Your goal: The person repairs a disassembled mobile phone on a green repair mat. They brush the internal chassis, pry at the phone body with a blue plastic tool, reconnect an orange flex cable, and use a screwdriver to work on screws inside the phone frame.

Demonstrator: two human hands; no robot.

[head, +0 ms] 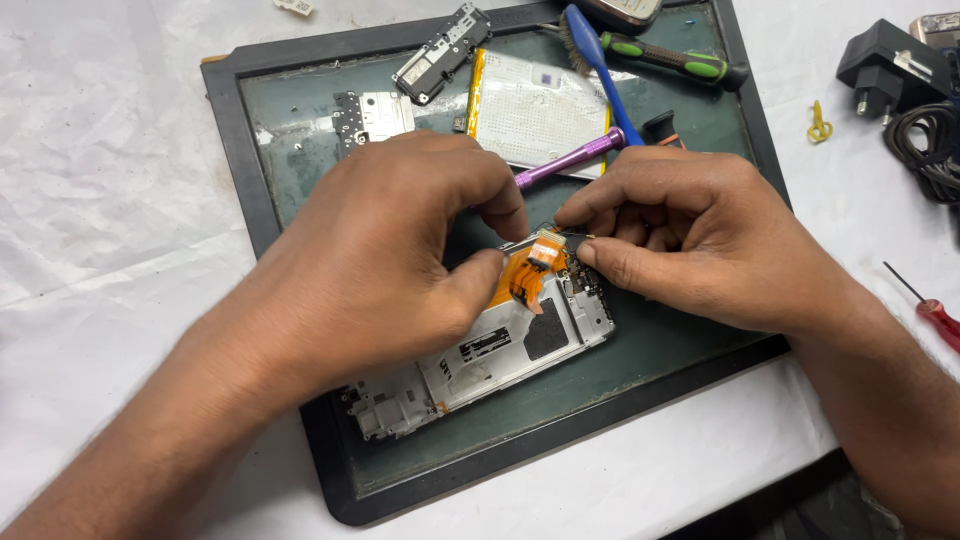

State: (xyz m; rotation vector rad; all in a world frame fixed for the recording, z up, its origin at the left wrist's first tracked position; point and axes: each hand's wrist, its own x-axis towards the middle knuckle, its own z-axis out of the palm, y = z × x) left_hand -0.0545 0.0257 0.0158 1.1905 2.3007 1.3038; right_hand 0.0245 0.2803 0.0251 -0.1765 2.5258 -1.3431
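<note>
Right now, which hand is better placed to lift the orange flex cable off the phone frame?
Probably the right hand: its fingertips pinch a thin tool at the free end of the orange flex cable. The left hand has its thumb pressed on the phone frame beside the cable, bracing it, with a purple tool under its fingers.

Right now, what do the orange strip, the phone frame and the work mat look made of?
Orange strip: thin flexible film, likely a flex cable; it bends and looks glossy. Phone frame: looks like silvery metal with a matte sheen, black patches on it; could be partly plastic. Work mat: dull dark green surface, probably rubbery, inside a black raised rim.
</note>
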